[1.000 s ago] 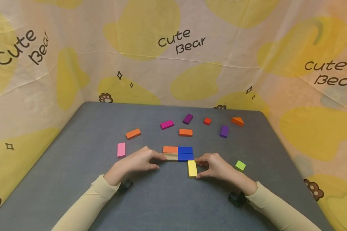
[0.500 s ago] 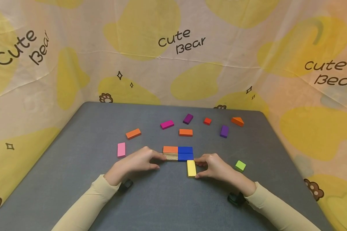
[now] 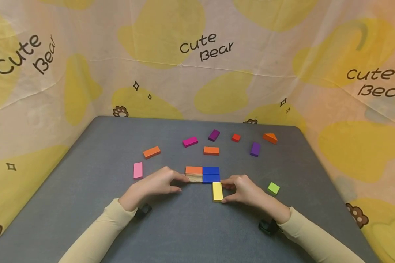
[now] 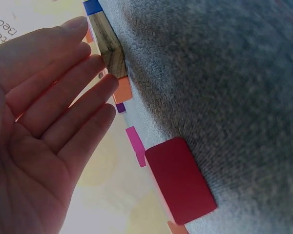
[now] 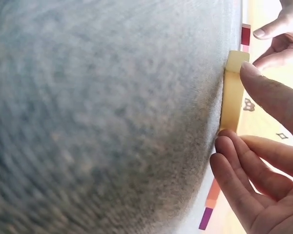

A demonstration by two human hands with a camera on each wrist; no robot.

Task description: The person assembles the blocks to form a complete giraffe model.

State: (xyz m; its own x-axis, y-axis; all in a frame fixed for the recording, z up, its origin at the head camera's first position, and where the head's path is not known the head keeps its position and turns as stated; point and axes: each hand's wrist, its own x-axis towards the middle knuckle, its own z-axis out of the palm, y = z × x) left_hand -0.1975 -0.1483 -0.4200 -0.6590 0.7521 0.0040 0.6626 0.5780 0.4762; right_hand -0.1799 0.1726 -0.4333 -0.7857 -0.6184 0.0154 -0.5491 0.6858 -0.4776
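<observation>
In the head view, a two-by-two group of blocks lies flat: an orange block (image 3: pixel 194 170) and a bare-wood block (image 3: pixel 194 178) at left, a far blue block (image 3: pixel 211 170) and a near blue block (image 3: pixel 211 178) at right. My left hand (image 3: pixel 156 183) has its fingers extended, index fingertip at the bare-wood block's left end. A yellow block (image 3: pixel 217 191) lies lengthwise toward me, its far end by the near blue block's right front corner. My right hand (image 3: pixel 245 190) pinches it, thumb at the near end (image 5: pixel 237 61), fingers at the far end.
Beyond the group lie a middle orange block (image 3: pixel 211 151), a magenta block (image 3: pixel 190 142), purple blocks, a small red block (image 3: pixel 236 137) and an orange triangle (image 3: pixel 270 138). A pink block (image 3: pixel 138 170) lies left, a green block (image 3: pixel 273 189) right. Printed cloth (image 3: pixel 171 73) borders the grey table (image 3: pixel 184 230).
My right hand has shifted the yellow block slightly left and a little away from me, closer to the near blue block. The left hand stays in place.
</observation>
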